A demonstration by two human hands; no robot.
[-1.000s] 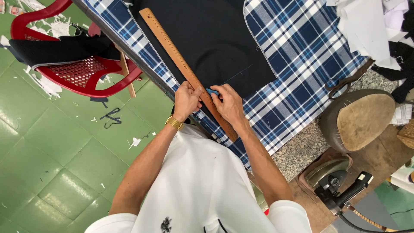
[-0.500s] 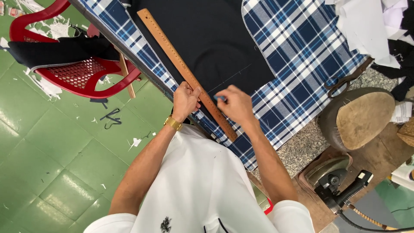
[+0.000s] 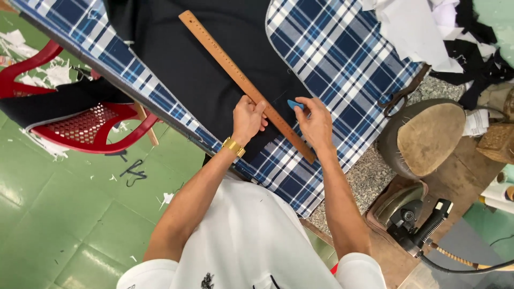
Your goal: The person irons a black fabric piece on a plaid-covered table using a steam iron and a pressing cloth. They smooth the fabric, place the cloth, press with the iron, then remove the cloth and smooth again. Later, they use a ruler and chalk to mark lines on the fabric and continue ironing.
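Tabletop: a tabletop [image 3: 342,59] padded in blue plaid is seen, running diagonally; dark cloth [image 3: 209,64] is spread flat over it.
Room: green floor tiles [image 3: 64,214] strewn with white scraps; a red plastic chair [image 3: 85,126] draped with dark fabric stands just beside the tabletop's near edge.
Ruler: a long wooden ruler [image 3: 235,77] is laid slanting across the cloth; its lower end is near the edge.
Left hand: the left hand [image 3: 247,119] is pressed on the ruler, fingers curled closed against it.
Right hand: a blue chalk [image 3: 295,105] is pinched in the right hand [image 3: 316,124], just beside the ruler.
Open room: bare plaid lies right of the hands; a round padded block [image 3: 428,139] crowds the far corner.
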